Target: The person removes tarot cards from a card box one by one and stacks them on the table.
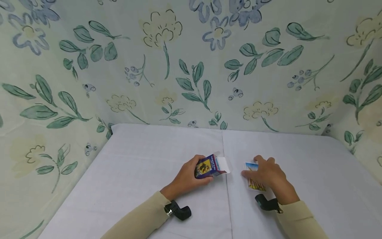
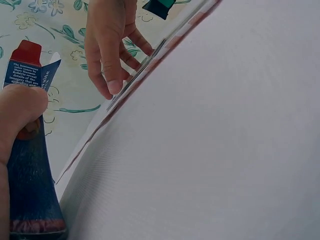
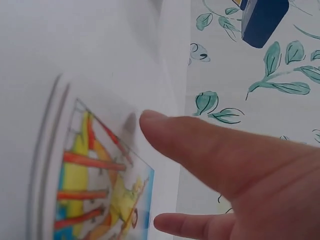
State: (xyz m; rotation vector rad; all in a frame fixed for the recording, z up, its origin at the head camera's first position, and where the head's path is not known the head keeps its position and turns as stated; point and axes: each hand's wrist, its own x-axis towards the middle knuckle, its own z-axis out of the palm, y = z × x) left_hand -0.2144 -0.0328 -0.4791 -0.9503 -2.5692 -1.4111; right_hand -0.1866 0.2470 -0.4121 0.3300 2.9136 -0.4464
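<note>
My left hand (image 1: 185,173) grips a blue tarot card box (image 1: 204,167) around its sides, thumb along the near edge. The box's flap end is open and points right; its printed side (image 2: 30,170) shows in the left wrist view. To the right, a small stack of illustrated cards (image 1: 256,185) lies face up on the white cloth. My right hand (image 1: 270,171) is spread over this stack and partly covers it. In the right wrist view its thumb and a finger stand apart from the cards (image 3: 102,185), with nothing pinched between them.
A white cloth (image 1: 143,149) covers the table, with a crease (image 1: 228,199) running front to back between the hands. Behind the table hangs a floral curtain (image 1: 128,76), which also borders both sides. Each wrist wears a black camera (image 1: 180,211).
</note>
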